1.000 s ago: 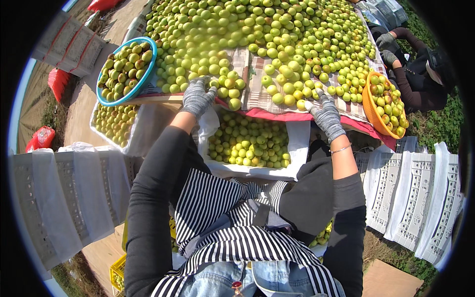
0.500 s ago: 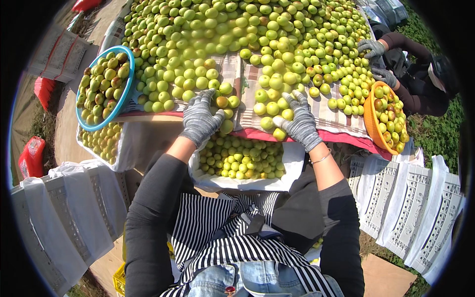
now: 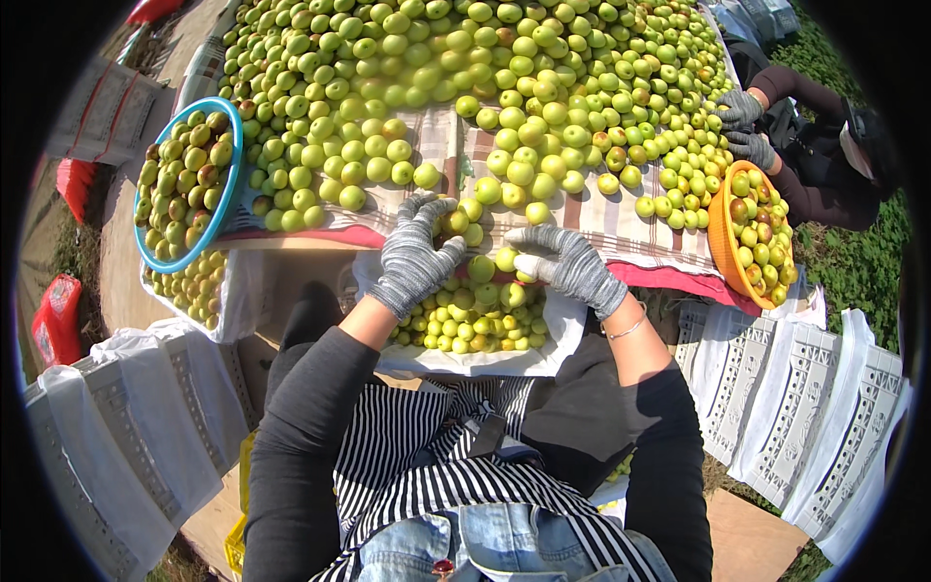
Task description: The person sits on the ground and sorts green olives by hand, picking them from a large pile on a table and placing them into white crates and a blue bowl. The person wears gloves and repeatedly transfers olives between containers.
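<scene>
Small round green fruits with brown blushes, looking like jujubes [image 3: 520, 173], lie heaped on a plaid cloth [image 3: 635, 218] over the table. My left hand [image 3: 417, 254], in a grey knitted glove, is cupped beside a few of them at the front edge, thumb apart from bent fingers. Facing it, my gloved right hand [image 3: 567, 267] has its fingers stretched inward, their tips at a fruit [image 3: 505, 259] at the edge. Between and below both hands sits a white-lined crate [image 3: 456, 363] full of the same fruit, partly covered by my hands.
A blue-rimmed basket [image 3: 236, 160] of browner fruit stands at left above another lined crate [image 3: 233, 301]. An orange basket [image 3: 720, 238] is at right, near a co-worker's gloved hands [image 3: 747, 131]. Grey crates [image 3: 126, 427] with white liners flank me on both sides.
Both hands have drawn back toward me and closer together, and fruits between them have moved to the table edge above the crate. The view has shifted slightly.
</scene>
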A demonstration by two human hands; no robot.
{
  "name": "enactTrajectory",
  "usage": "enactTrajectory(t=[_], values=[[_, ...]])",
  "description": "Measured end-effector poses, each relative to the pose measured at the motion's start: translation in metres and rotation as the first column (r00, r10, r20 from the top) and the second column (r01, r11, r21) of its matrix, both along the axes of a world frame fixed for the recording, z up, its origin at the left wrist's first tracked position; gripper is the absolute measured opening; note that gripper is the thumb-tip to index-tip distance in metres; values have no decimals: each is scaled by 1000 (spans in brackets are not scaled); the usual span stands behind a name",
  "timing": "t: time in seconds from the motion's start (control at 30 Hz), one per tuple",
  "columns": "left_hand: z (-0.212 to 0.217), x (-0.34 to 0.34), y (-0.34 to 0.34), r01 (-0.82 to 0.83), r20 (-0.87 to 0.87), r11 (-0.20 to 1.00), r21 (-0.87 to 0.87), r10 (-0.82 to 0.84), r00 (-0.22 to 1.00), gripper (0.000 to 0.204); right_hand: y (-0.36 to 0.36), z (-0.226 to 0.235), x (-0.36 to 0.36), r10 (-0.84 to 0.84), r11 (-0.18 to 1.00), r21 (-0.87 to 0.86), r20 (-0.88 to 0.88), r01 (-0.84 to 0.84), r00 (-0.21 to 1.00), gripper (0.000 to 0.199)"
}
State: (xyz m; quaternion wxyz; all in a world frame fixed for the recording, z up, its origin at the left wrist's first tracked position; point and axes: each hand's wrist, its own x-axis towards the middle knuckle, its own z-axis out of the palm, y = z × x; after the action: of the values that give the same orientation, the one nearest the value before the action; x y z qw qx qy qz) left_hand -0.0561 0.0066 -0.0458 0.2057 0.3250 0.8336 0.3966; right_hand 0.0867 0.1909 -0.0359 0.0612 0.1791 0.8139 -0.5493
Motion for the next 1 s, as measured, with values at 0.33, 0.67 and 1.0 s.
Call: enactTrajectory(t=[0.33, 0.67, 1.0], values=[[7, 23, -1, 112, 397, 971, 213, -191, 898, 38, 58, -40, -24, -337, 689, 557, -320, 463, 886, 51], [-3, -86, -35, -451, -565, 868, -207, 270, 779, 53, 15, -16, -52, 49, 581, 808, -152, 95, 987, 53], [-4, -51, -10, -171, -337, 868, -466, 5, 942, 72, 10, -14, -62, 131, 680, 709, -369, 187, 920, 33]])
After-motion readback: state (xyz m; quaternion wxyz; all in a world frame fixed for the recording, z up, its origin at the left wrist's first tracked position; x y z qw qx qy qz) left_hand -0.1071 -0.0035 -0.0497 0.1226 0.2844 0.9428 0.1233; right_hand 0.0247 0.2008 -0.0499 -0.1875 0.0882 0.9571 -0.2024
